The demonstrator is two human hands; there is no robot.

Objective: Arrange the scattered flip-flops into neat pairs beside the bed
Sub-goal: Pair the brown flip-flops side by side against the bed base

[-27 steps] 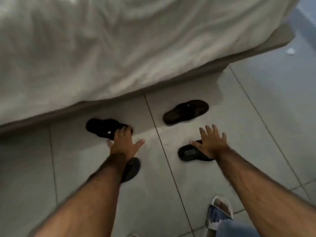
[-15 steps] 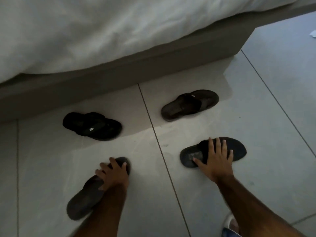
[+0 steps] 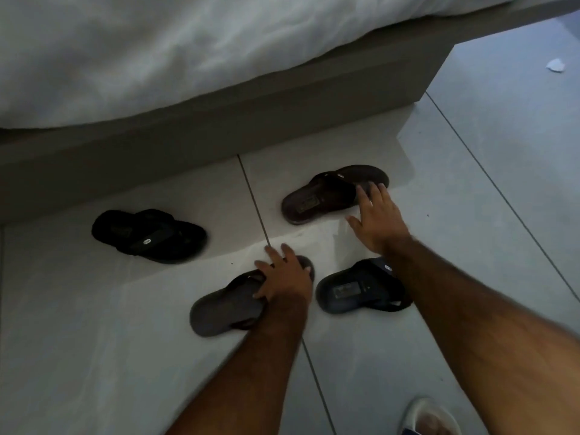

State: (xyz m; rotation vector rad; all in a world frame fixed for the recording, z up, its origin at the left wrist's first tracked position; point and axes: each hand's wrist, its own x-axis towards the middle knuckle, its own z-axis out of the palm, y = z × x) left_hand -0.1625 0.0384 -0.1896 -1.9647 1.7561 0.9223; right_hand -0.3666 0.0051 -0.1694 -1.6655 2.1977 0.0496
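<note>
Several flip-flops lie on the tiled floor beside the bed. A black flip-flop (image 3: 147, 237) lies apart at the left, close to the bed base. My left hand (image 3: 285, 277) grips a grey flip-flop (image 3: 219, 309) at its strap, the toe end under my palm. Just right of it lies a dark flip-flop (image 3: 354, 290), partly hidden under my right forearm. My right hand (image 3: 376, 215) is spread open, with its fingertips touching the heel edge of a brown flip-flop (image 3: 326, 196) nearest the bed.
The bed base (image 3: 282, 120) runs across the back, with a white sheet (image 3: 188, 42) hanging over it. A white paper scrap (image 3: 555, 65) lies on the floor at the far right. My foot in a white sandal (image 3: 430, 416) shows at the bottom right.
My left hand has slid the grey flip-flop to the right, next to the dark one. My right hand has let go of the dark flip-flop and reached forward to the brown one.
</note>
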